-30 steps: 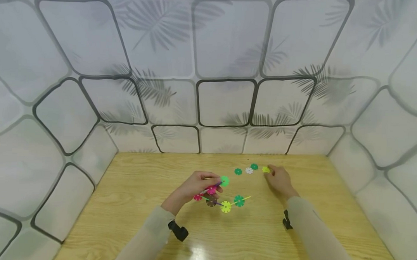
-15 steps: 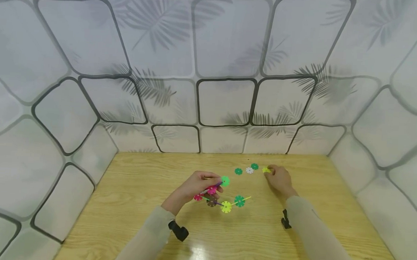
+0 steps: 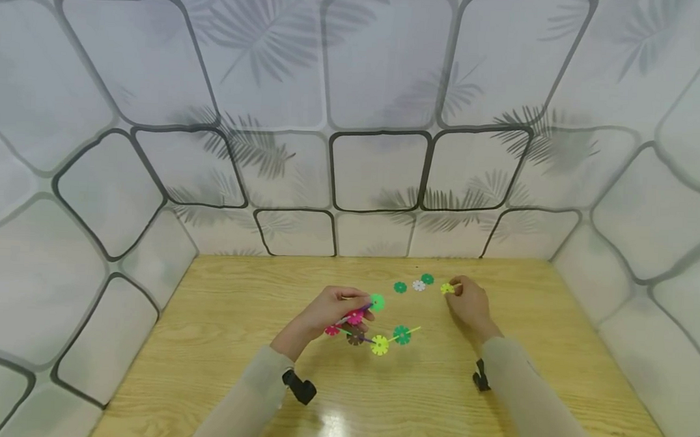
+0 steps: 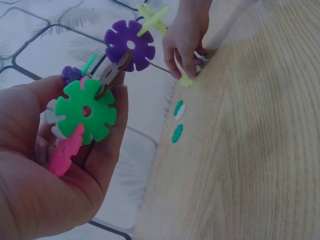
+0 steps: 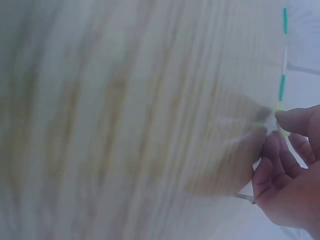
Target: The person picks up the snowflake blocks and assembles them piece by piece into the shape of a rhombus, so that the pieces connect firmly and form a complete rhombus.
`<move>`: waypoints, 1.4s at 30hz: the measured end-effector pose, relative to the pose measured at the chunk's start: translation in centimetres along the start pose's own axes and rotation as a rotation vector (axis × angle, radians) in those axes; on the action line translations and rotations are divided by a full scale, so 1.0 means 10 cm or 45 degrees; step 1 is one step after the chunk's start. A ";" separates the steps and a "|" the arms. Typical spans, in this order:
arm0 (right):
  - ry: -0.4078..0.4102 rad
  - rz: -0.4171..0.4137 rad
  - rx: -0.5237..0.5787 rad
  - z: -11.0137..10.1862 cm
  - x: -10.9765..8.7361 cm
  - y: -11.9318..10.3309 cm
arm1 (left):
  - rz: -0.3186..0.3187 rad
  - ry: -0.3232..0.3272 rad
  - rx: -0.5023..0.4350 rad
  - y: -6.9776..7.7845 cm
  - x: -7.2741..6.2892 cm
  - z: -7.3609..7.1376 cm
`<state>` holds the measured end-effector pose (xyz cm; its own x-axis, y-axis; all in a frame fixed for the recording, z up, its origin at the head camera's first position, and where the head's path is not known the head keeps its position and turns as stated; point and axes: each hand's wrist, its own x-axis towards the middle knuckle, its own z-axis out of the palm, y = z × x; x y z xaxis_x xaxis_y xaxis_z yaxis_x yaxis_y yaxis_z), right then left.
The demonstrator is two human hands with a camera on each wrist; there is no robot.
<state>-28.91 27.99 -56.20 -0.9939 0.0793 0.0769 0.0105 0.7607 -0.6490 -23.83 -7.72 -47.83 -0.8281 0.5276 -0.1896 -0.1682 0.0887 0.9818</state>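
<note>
My left hand (image 3: 327, 313) holds a chain of linked plastic snowflake discs (image 3: 379, 345) above the table. Pink, brown, yellow and green discs hang in a curve toward the right, and a bright green disc (image 3: 376, 302) sticks out by the thumb. In the left wrist view, a green disc (image 4: 96, 122) lies over the curled fingers, with a purple disc (image 4: 117, 44) farther out. At the back right, my right hand (image 3: 471, 305) pinches a loose yellow snowflake disc (image 3: 446, 288) between thumb and fingers. The fingers partly cover that disc.
Left of the right hand, two green discs (image 3: 400, 287) and a white disc (image 3: 419, 285) lie on the wooden table (image 3: 232, 363). A patterned cloth wall (image 3: 375, 174) rises behind the table's back edge and along both sides.
The yellow disc in my right fingers has tilted and come slightly toward me. My left hand and the chain have stayed nearly still.
</note>
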 end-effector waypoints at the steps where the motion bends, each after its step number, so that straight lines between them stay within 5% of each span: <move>1: 0.010 -0.004 0.008 -0.01 -0.02 -0.02 | 0.000 0.005 -0.004 0.00 0.00 0.00; 29: 0.018 -0.232 0.236 -0.18 -0.26 -0.77 | 0.001 0.044 -0.027 0.01 0.00 -0.01; 42: -0.034 -0.442 0.322 -0.19 -0.44 -1.07 | -0.009 0.059 -0.025 0.03 -0.01 0.00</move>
<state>-24.43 20.76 -48.16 -0.9361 -0.1733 0.3060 -0.3494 0.5573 -0.7533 -23.82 -7.78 -47.48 -0.8506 0.4874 -0.1975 -0.1843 0.0756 0.9800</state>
